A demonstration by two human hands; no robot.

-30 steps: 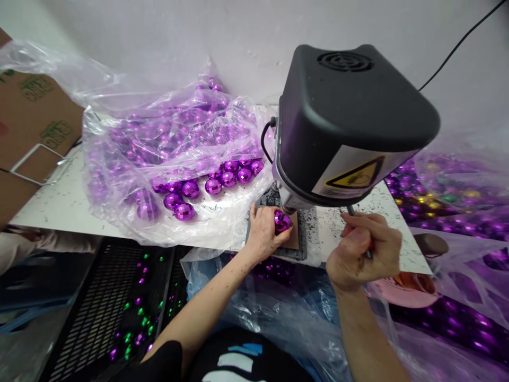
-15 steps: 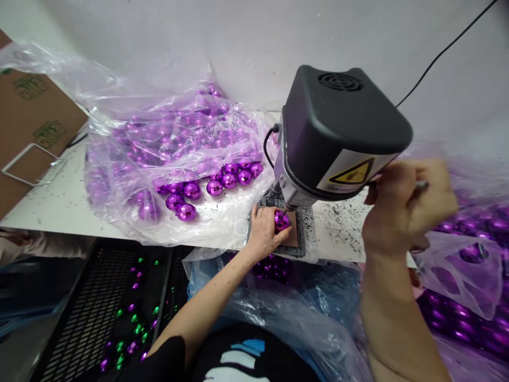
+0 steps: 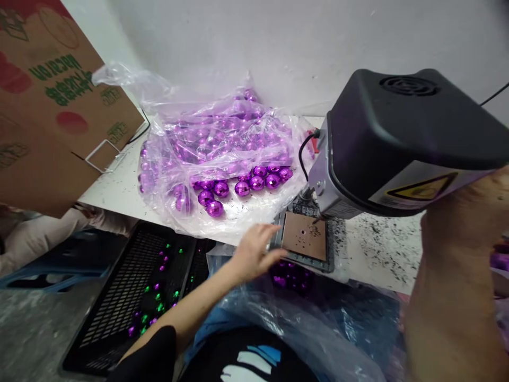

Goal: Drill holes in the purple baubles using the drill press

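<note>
A worker's left hand (image 3: 256, 252), fingers parted, hangs just below center frame beside a brown board (image 3: 296, 241). At right, a drill (image 3: 413, 143) partly hides the right hand (image 3: 487, 193), its grip impossible to tell. Purple balls (image 3: 242, 188) lie in a clear bag (image 3: 222, 227), center-left.

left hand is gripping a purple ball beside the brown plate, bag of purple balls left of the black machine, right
Not quite: in the head view the left hand is open and empty beside the brown plate; the bag of purple balls does lie left of the black machine.
</note>
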